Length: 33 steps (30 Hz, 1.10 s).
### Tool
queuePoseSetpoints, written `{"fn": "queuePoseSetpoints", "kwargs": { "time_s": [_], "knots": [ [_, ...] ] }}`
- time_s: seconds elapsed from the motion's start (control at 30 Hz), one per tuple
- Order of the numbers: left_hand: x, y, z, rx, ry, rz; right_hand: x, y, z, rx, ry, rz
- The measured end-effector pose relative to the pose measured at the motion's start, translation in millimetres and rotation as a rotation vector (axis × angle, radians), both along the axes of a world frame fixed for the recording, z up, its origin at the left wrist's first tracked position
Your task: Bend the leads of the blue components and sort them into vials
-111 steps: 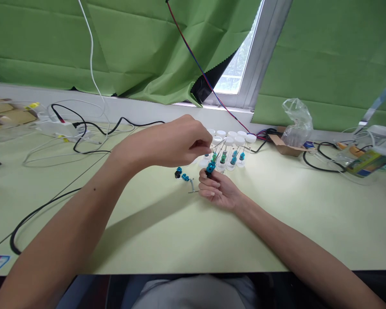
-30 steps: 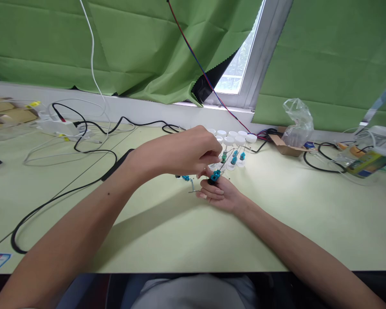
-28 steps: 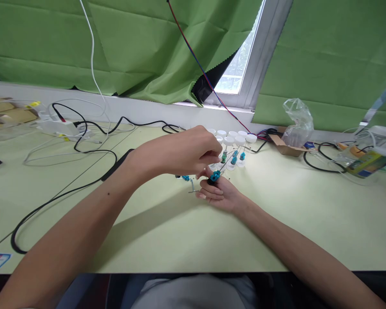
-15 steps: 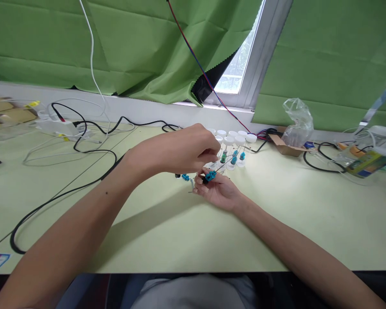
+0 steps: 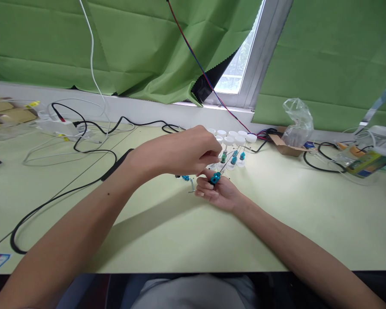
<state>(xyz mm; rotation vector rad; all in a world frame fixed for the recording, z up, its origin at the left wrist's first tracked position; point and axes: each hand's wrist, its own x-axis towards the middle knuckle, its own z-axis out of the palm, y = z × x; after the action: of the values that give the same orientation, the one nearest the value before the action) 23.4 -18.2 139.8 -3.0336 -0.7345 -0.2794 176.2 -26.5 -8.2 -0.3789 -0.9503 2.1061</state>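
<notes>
My right hand (image 5: 220, 193) is turned palm up with its fingers curled around a small blue metal part (image 5: 215, 177). A thin rod (image 5: 227, 162) slants up and to the right from this part. Close above it, my left hand (image 5: 193, 150) is closed in a pinch, its back towards me; whatever lies between its fingertips is hidden. On the table beside my right fingers are another small blue part (image 5: 185, 177), partly covered by my left hand, and a thin bent metal piece like a hex key (image 5: 192, 186).
Behind my hands stand several clear vials with white caps (image 5: 229, 140), holding blue and green parts (image 5: 233, 160). A cardboard box (image 5: 286, 146) with a plastic bag (image 5: 297, 116) lies further right. Black cable (image 5: 61, 195) loops across the left side, near a white power strip (image 5: 56, 125).
The blue part in my right hand has shifted slightly right and tilted more upright. My right fingers have curled differently around it. My left hand has moved only slightly.
</notes>
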Motion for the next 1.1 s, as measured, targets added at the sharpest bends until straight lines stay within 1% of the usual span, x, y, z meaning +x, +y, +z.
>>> {"fn": "queuePoseSetpoints", "kwargs": {
  "time_s": [0.13,0.2,0.4,0.63,0.8,1.0,1.1],
  "knots": [
    [0.6,-0.2,-0.7,-0.008,-0.004,0.005,0.3,-1.8,3.7,0.046,0.008,0.018],
    [0.9,-0.2,-0.9,-0.008,-0.003,0.000,0.1,-2.7,4.5,0.048,0.027,0.018],
    [2.0,-2.1,-0.6,-0.014,0.001,-0.003,0.6,-2.5,1.6,0.011,0.038,-0.020],
    [2.5,-1.4,-1.6,-0.015,-0.007,-0.021,5.6,4.8,-8.1,-0.072,0.094,0.063],
    [-1.0,-1.2,1.9,0.008,-0.011,0.003,2.8,5.7,-5.3,-0.073,0.030,0.008],
    [-7.3,-1.7,9.3,0.084,-0.066,0.035,2.8,2.0,-3.6,-0.067,0.065,-0.102],
    [-8.5,-0.9,10.3,0.116,-0.075,0.039,3.9,1.5,-4.8,-0.047,0.079,-0.115]
  ]
}}
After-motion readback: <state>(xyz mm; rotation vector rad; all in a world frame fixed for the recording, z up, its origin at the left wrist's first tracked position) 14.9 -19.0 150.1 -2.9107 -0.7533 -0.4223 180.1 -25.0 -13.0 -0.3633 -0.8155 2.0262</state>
